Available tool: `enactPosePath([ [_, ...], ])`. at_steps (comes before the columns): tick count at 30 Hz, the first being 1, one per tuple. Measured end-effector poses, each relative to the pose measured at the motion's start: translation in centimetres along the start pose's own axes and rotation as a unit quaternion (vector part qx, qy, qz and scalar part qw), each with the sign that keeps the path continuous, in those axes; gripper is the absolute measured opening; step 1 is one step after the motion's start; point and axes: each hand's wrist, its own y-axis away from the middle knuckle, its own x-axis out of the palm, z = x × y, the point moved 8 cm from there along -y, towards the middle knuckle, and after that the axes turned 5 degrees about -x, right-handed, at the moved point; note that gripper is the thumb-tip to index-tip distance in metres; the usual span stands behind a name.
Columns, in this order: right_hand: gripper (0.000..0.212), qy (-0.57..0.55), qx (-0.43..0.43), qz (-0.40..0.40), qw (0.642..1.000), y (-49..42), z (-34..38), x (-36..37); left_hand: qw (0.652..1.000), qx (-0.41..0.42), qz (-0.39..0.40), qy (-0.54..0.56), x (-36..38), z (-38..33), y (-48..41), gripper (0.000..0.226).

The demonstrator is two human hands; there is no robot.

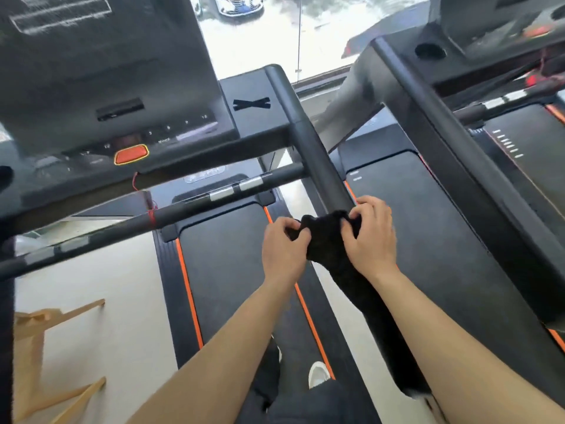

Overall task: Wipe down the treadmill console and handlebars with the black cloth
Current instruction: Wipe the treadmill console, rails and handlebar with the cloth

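Cloth: the crumpled black fabric cloth [325, 240] is bunched over the near part of the black tubular side handlebar [307, 139], just toward 4 o'clock from the middle of the view.
Cloth's tail: a dark fuzzy length runs on toward 5 o'clock between the forearms; whether it is cloth or bare rail cannot be told.
Left hand: the left hand [284, 249] lies at the cloth's 9 o'clock, fingers curled and pinching its edge.
Right hand: the right hand [373, 240] lies at the cloth's 3 o'clock, fingertips bent down and gripping the top of the bundle.
Hands together: they flank the cloth, near each other but apart.
Handlebar: it rises toward 12 o'clock to meet the console's corner.
Console: the dark flat treadmill console panel [107, 71] fills the 10 to 11 o'clock area, with an orange oval button rimmed in yellow [131, 154] on its lower edge.
Crossbar: a black front bar with silver grip plates [275, 176] slants from 9 o'clock toward the centre.
Belt: the black running belt edged in orange [226, 270] lies below the hands.
Floor: a pale wooden frame [39, 341] sits at 8 o'clock and a white shoe [318, 373] at 6 o'clock.
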Motion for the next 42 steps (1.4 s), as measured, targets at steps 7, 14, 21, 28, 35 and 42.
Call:
enactPosePath([
  [7,0.021,-0.008,0.009,0.210,0.978,-10.0,8.7,6.7,0.984,0.143,-0.045,-0.099,-12.5,-4.3,-6.8,0.015],
  [14,0.027,0.165,-0.134,0.196,0.957,-20.0,13.4,10.6,0.972,0.175,-0.067,-0.140,-17.1,-7.5,-14.7,0.012],
  [21,0.030,0.291,-0.173,0.200,0.920,-20.2,11.5,15.5,0.927,0.129,-0.094,-0.338,-16.1,-5.1,-19.1,0.009],
  [28,0.024,0.200,-0.169,0.064,0.963,-15.3,10.7,12.2,0.919,0.089,-0.100,-0.372,-12.4,-2.3,-19.4,0.024],
  [35,0.059,0.227,-0.238,0.218,0.919,-11.1,8.5,16.5,0.874,0.267,0.021,-0.405,-6.0,-2.9,-15.3,0.048],
  [42,0.027,0.291,-0.179,0.484,0.806,-16.4,7.9,21.3,0.832,0.091,0.136,-0.530,-3.8,-1.4,-20.6,0.036],
])
